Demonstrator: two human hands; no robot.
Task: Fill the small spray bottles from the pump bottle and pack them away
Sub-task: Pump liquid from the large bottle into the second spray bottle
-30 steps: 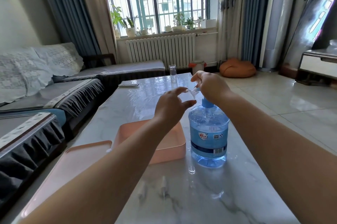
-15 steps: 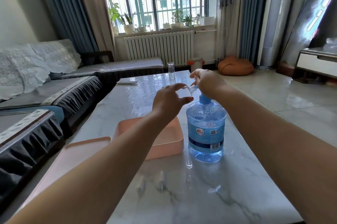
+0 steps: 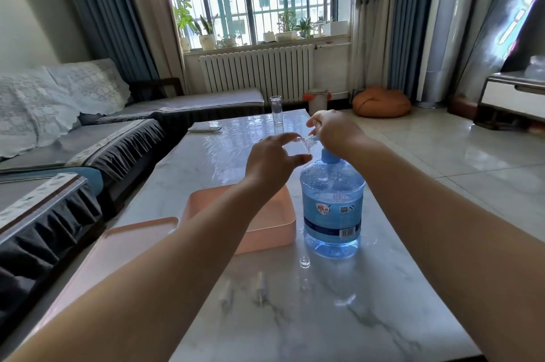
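Apparently filling is midway: the left hand [image 3: 272, 161] pinches a small clear spray bottle [image 3: 306, 143] under the spout while the right hand [image 3: 333, 131] presses closed on the pump bottle [image 3: 331, 208], mid-table toward its right edge. A tiny cap [image 3: 304, 262] and two sprayer tops [image 3: 243, 291] lie toward the near edge; the pink box [image 3: 283, 232] holds nothing visible, so packing remains.
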